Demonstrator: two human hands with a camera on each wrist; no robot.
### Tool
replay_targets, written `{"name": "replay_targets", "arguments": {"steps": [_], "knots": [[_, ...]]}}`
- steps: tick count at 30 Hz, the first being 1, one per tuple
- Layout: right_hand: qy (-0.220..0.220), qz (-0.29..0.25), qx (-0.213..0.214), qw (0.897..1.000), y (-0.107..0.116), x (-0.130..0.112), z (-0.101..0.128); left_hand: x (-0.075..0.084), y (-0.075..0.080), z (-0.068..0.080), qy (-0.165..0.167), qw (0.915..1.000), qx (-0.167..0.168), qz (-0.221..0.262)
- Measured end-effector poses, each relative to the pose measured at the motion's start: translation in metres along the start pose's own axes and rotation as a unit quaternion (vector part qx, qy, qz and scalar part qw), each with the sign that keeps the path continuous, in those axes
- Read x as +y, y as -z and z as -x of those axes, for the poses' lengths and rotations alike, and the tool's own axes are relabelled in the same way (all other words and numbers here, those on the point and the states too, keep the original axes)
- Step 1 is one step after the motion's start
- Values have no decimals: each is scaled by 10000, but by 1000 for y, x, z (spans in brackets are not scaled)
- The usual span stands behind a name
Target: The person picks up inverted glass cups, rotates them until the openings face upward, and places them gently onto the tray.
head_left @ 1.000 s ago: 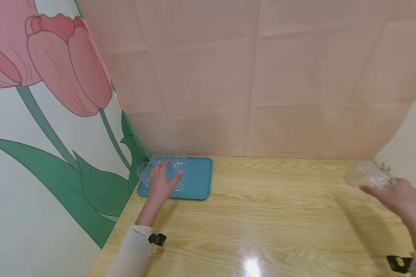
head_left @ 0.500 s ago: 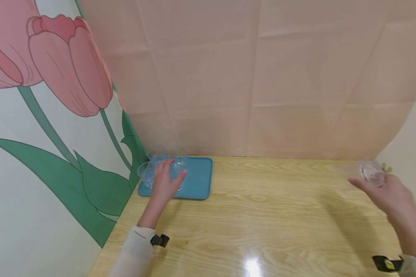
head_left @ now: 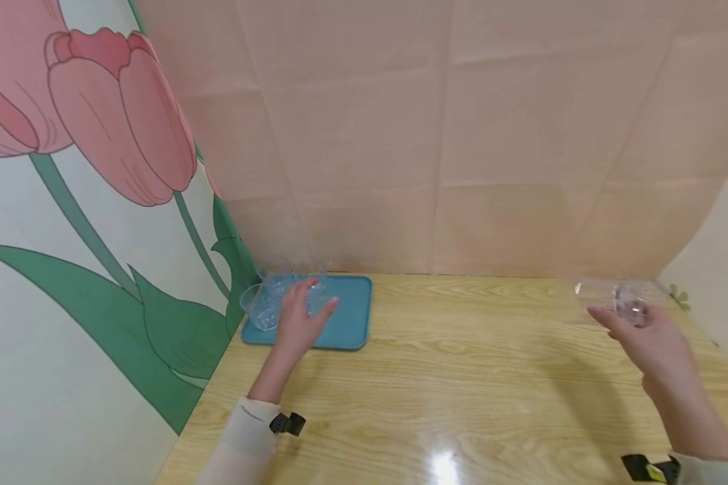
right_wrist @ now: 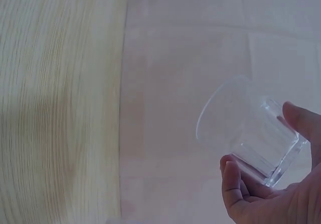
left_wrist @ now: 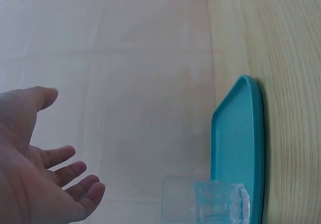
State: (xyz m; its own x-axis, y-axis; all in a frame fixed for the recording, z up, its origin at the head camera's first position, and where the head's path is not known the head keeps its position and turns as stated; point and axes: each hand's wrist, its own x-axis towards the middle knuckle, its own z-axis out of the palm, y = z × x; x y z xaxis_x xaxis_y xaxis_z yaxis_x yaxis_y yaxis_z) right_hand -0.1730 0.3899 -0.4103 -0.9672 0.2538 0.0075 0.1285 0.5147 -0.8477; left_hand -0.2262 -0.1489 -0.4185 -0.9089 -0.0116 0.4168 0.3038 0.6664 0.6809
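Observation:
My right hand (head_left: 658,343) grips a clear drinking cup (right_wrist: 246,128) near its base, with thumb on one side and curled fingers on the other. The cup lies tilted sideways in the air above the right part of the table, its mouth pointing left in the head view. At the left, my left hand (head_left: 302,323) hovers over a blue tray (head_left: 353,313) with fingers spread and nothing between them. Several clear cups (head_left: 262,311) stand upright on the tray, partly hidden behind that hand. In the left wrist view one upright cup (left_wrist: 205,201) is apart from the fingers.
The wooden table (head_left: 461,377) reaches back to a pink cloth (head_left: 437,135) hanging behind it. A wall with painted tulips (head_left: 121,121) borders the left side. A white wall (head_left: 722,269) stands at the right.
My right hand has moved left with the cup, which has turned from base-forward to sideways. My left hand has shifted slightly right over the tray, uncovering more of the left cups.

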Motion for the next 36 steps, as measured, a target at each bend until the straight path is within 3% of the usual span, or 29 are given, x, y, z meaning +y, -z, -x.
{"name": "replay_targets", "arguments": {"steps": [5, 7, 12, 17, 22, 28, 36], "knots": [[-204, -1062, -94, 9941, -15, -4, 7, 5, -3, 1, 72, 9998, -128, 150], [-216, -1596, -176, 9868, -22, -5, 9, 8, -3, 1, 98, 9996, -182, 175], [-80, -2357, -342, 9712, -37, -9, 13, 12, -6, 2, 115, 9993, -301, 181], [-67, -2579, -446, 9651, -48, -13, 17, 13, -8, 3, 128, 9991, -361, 202], [-13, -2580, -672, 9638, -55, -18, 22, 14, -10, 4, 32, 9991, -359, 221], [79, -2587, -661, 9637, -63, -26, 29, 19, -13, 7, 28, 9986, -446, 279], [532, -2826, -804, 9544, -81, -47, 40, 27, -18, 12, -75, 9968, -517, 603]]}}
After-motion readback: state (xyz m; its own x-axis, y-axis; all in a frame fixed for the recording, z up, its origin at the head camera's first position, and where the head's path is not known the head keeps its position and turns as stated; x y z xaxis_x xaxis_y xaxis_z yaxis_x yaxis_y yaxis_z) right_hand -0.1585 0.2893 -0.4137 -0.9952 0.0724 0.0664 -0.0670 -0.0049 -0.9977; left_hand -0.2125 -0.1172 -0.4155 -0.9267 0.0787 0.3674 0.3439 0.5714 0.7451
